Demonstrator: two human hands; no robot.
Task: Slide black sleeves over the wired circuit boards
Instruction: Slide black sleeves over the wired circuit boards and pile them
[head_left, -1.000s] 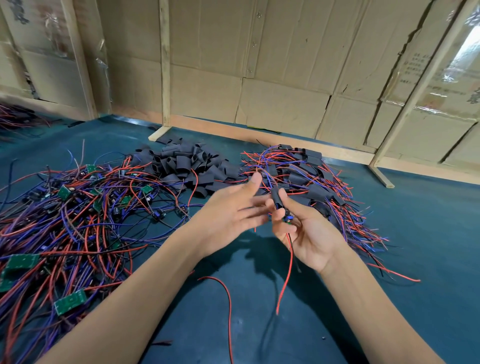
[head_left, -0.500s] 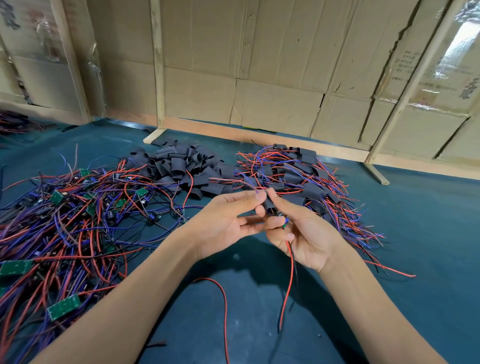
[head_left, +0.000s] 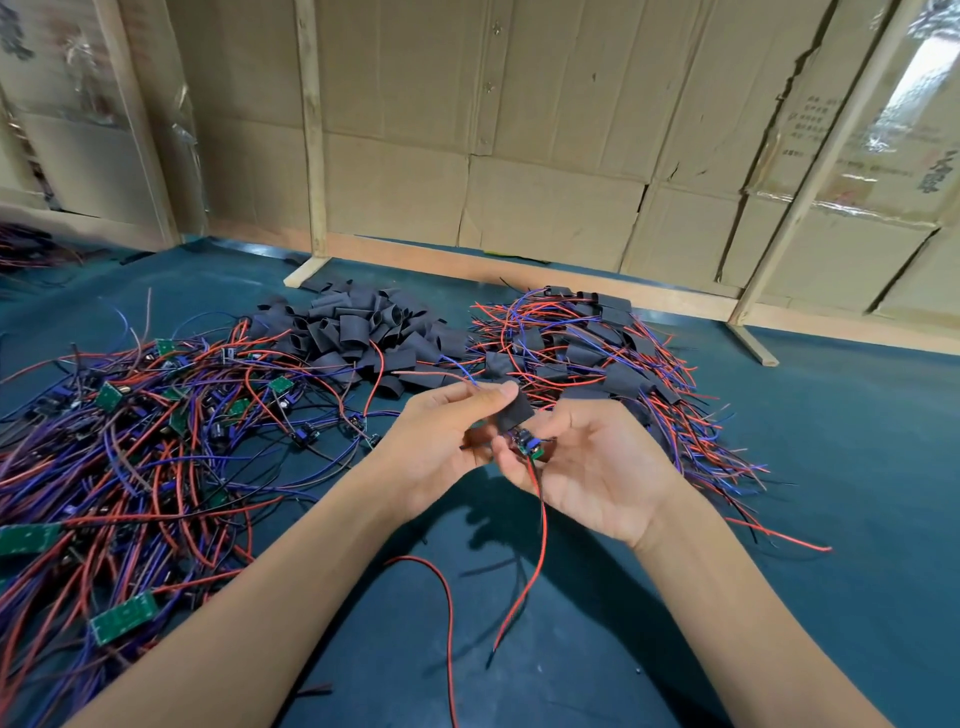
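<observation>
The left hand (head_left: 441, 441) pinches a black sleeve (head_left: 514, 410) between thumb and forefinger, and the right hand (head_left: 592, 467) has its fingers curled under a small green board (head_left: 527, 447), cradling it just below the sleeve's lower mouth. The two are all but touching, held above the teal table (head_left: 831, 467) in front of the person. The sleeve tilts from upper left to lower right, and the board lies on roughly the same line, its red wire (head_left: 537, 545) trailing down and away. Blue leads (head_left: 470, 376) poke out past the sleeve's far end, so I'd judge the wires are already threaded through. What's left, by my reckoning, is drawing the sleeve down along that shared axis onto the board, with the left hand the nearer one to do it.
</observation>
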